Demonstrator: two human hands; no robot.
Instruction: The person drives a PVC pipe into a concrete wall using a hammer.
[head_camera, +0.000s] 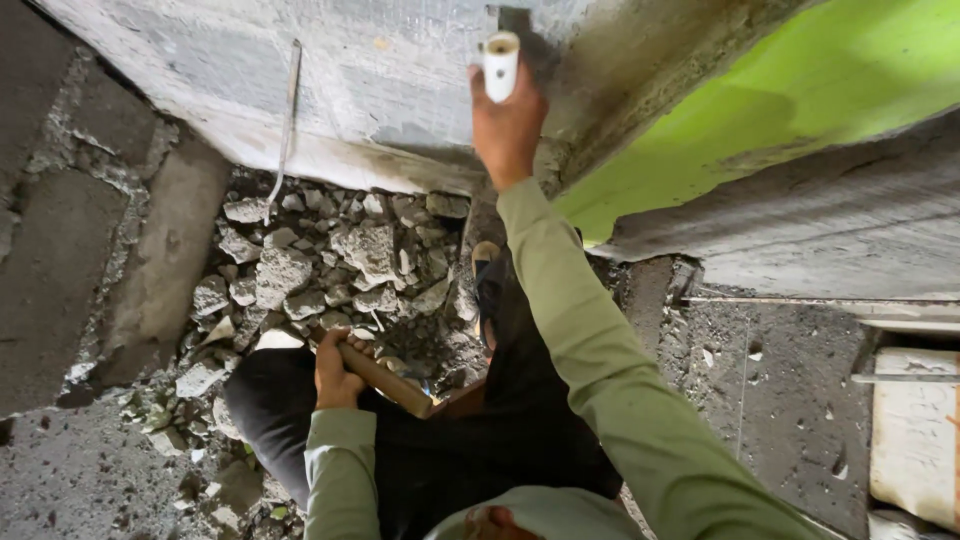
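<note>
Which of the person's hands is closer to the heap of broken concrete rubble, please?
The left. The left hand, gripping a wooden handle, sits at the edge of the rubble; the right hand is raised against the wall, holding a white pipe.

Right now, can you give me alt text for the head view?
The right hand holds a white pipe piece against a grey block wall. The left hand grips a wooden handle above broken concrete rubble.

Smooth white plastic pipe (500, 62) met a rough grey concrete wall (380, 90); the wooden handle (385, 380) looked matt, the rubble (330, 265) coarse.
</note>
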